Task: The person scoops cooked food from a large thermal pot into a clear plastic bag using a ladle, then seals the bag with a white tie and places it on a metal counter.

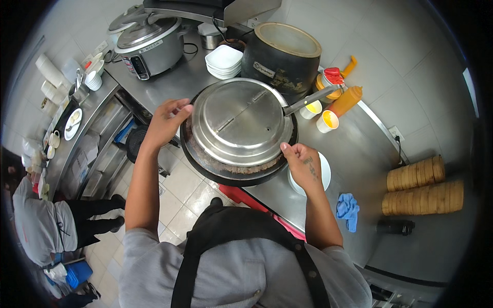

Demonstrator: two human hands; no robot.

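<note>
A round hinged stainless-steel lid lies on a dark round vessel with a worn, stained rim. A flat metal handle sticks out from the lid's right side. My left hand is at the left edge of the lid, thumb and fingers apart, with nothing seen between them. My right hand is at the lower right edge, its thumb tip against or just beside the rim; whether it grips the rim cannot be told. Behind my right hand is a white bowl, partly hidden.
Behind stand a black soup warmer, stacked white dishes and a rice cooker. Sauce cups, a squeeze bottle, a blue cloth and bamboo steamers are at the right. A person stands far left.
</note>
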